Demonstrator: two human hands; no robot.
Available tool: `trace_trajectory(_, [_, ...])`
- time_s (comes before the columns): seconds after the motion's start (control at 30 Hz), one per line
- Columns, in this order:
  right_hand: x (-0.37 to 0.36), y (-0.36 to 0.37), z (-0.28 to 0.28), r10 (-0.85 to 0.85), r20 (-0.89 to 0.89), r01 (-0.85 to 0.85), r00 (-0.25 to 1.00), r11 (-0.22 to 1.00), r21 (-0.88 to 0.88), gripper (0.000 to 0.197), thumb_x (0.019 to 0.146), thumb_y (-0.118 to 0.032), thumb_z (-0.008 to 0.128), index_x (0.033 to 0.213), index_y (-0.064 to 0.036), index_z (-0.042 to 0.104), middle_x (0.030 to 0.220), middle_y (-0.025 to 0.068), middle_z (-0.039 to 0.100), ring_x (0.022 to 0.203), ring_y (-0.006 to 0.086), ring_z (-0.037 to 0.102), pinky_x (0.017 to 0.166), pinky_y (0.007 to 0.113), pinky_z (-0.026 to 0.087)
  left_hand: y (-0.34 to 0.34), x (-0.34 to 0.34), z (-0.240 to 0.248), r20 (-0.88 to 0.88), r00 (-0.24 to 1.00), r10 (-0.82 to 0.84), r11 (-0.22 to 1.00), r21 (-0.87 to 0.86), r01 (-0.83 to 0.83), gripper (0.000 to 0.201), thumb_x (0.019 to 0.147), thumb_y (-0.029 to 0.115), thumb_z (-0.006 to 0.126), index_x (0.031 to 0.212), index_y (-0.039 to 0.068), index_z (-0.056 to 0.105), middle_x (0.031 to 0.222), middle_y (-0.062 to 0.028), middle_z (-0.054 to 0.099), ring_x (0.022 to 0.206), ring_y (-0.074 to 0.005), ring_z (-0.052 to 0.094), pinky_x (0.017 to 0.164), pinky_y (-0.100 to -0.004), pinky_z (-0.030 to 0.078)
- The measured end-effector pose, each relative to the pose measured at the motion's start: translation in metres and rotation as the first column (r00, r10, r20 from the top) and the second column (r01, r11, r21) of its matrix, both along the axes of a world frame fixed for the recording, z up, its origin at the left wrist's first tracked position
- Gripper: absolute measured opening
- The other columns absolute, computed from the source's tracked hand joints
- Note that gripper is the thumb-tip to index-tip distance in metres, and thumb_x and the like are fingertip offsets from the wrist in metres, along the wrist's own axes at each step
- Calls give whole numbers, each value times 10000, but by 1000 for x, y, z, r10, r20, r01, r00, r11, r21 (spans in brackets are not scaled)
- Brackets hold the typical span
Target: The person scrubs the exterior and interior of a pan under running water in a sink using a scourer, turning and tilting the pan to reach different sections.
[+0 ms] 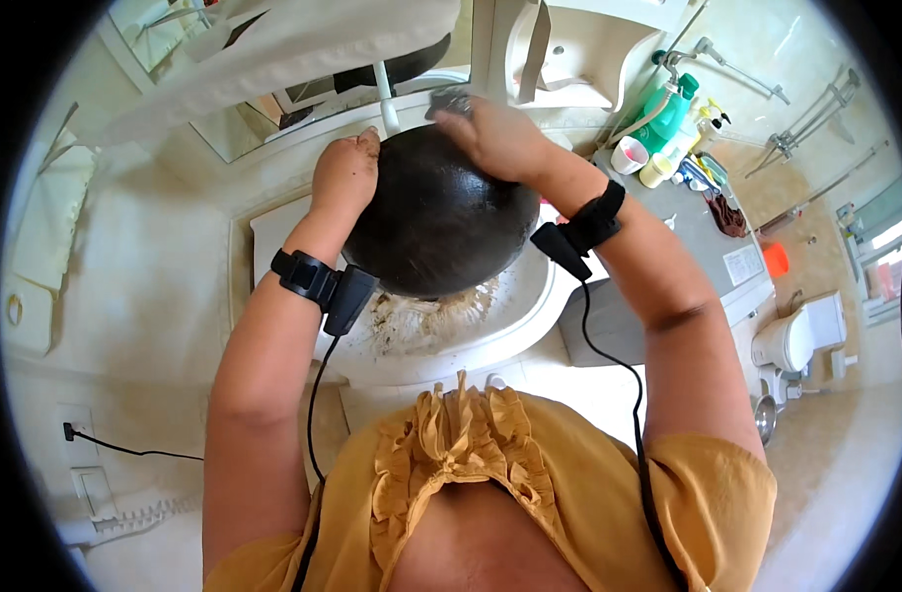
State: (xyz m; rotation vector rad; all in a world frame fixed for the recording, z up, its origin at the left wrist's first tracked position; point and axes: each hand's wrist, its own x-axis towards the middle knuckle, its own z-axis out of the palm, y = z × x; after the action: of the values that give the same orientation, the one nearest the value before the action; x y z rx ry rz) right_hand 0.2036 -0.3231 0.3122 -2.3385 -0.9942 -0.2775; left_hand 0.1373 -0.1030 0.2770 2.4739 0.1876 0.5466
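Note:
A black wok (441,212), its dark outer bottom turned up and wet, is tilted over a white washbasin (525,331). At the wok's left edge my left hand (347,173) is closed on its rim. My right hand (495,138) lies at the upper right of the wok, fingers closed on a grey scouring pad (449,102) by the far rim; the hand is slightly blurred. Brown dirt and bits spread over the basin below the wok. A white faucet (386,99) stands behind the wok. How the left fingers wrap the rim is partly hidden.
A grey counter (693,232) runs off to the right, holding a green bottle (665,113), a white cup (629,155) and a brown cloth (727,215). A mirror and white shelf (569,74) rise behind the basin. Farther right are an orange bucket (775,259) and a toilet (791,340).

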Motion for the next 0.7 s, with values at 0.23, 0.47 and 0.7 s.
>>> trace_trajectory(0.23, [35,-35,-82,-51,-264,152,963,913,377,660,1007,-560,409,1171,31,651,1105,317,662,1082,466,627,973,455,467,29,-7,-8,102,993,-54,955,297,21,424,1017,293,394,903,-20,655,838,-292,644,813,-496,612,753,-550,488])
trace_trajectory(0.47, [-15,42,33,110,-24,-113,994,956,-270,639,995,-553,430,1041,28,692,991,320,672,994,453,649,892,488,504,-11,3,-5,30,999,42,981,187,-47,506,998,352,404,822,-12,708,884,-291,669,877,-482,640,813,-550,503])
trace_trajectory(0.7, [44,-7,25,197,-293,38,936,769,638,663,1061,-523,325,1146,37,670,996,215,710,959,302,685,851,416,534,-31,-8,9,-39,998,43,997,63,-40,555,1016,371,355,825,-16,705,875,-280,671,859,-486,634,818,-549,504])
